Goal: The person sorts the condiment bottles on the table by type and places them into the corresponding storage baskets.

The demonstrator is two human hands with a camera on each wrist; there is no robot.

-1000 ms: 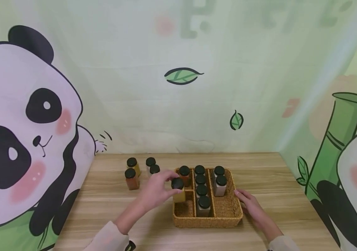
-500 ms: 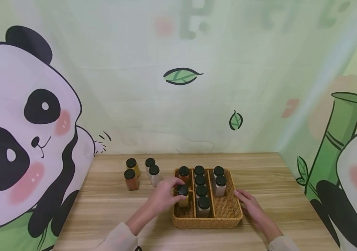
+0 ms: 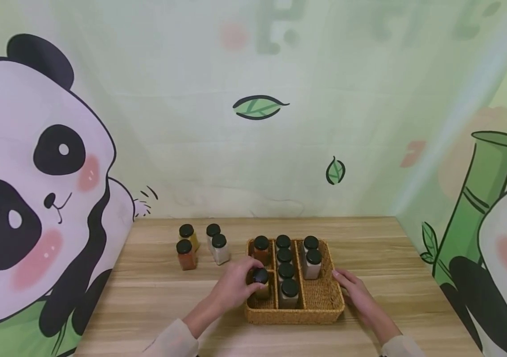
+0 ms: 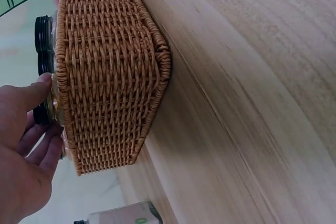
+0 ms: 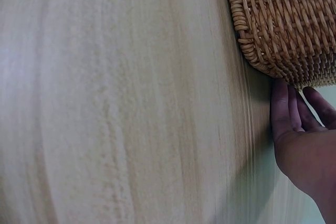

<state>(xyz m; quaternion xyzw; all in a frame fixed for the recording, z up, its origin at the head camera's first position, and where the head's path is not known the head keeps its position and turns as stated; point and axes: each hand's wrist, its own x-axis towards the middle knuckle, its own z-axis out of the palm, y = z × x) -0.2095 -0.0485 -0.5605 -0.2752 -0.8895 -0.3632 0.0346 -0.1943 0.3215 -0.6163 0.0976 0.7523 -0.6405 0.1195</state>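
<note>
My left hand (image 3: 233, 283) pinches the black lid of a spice jar (image 3: 262, 290) with yellowish contents, between thumb and fingers. That jar stands low in the front left compartment of the wicker basket (image 3: 295, 317). In the left wrist view the basket wall (image 4: 105, 77) hides its lower part. Behind it, a red-orange spice jar (image 3: 260, 255) occupies the back left compartment. My right hand (image 3: 360, 296) rests its fingers against the basket's right side; in the right wrist view the straight fingers (image 5: 282, 108) touch the wicker near a corner.
Several black-lidded jars (image 3: 289, 297) line the basket's middle compartment, and two pale jars (image 3: 312, 270) stand at the back of the right one. Left of the basket on the wooden table (image 3: 146, 292) are a yellow jar (image 3: 194, 241), a red-orange jar (image 3: 187, 260) and two white jars (image 3: 221, 254).
My left hand has moved the yellowish jar down and slightly right, from above the front left compartment into it. The right hand has stayed at the basket's side.
</note>
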